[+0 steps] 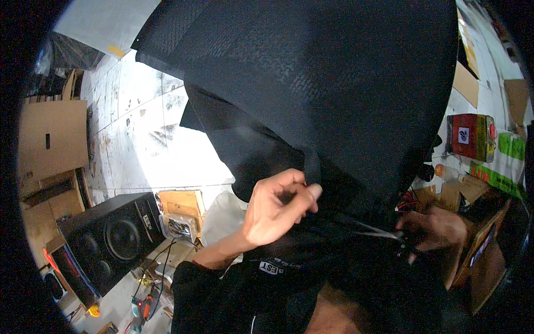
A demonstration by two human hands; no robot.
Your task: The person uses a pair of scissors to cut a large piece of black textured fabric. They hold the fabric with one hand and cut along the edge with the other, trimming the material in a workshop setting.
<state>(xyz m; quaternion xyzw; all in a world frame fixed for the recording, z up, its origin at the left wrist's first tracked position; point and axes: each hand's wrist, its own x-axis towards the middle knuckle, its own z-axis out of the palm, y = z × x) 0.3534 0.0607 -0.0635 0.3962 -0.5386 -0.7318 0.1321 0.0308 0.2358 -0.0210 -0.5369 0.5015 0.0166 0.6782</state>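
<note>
Left hand pinches the black mesh edge held up above the speaker, right hand grips its lower hem; a weak pinch could let it slip.

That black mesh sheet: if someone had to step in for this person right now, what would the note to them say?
Left hand: pinching a folded edge of the black mesh fabric, which is held up and fills most of the view.
Right hand: low on the fabric's lower edge, in shadow; grip unclear, a thin pale strip runs toward it.
Black loudspeaker stands lower left, red carton on the right.
Done: fabric lifted and gripped.
Left: can't be judged from this view.
</note>
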